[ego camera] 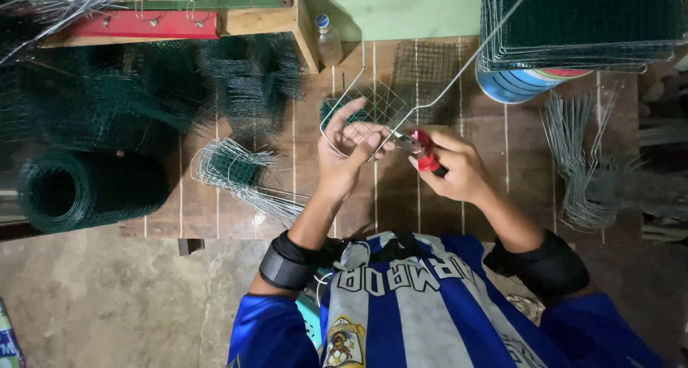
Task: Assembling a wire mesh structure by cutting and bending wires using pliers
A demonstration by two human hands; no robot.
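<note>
Wire frame pinched in left hand; right hand clenches red pliers beside it.

The left hand holds a wire frame; the right hand grips red-handled pliers at its wire.

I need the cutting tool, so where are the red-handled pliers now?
In the head view, the red-handled pliers are in the right hand, just right of the left hand, over the wooden table.
</note>
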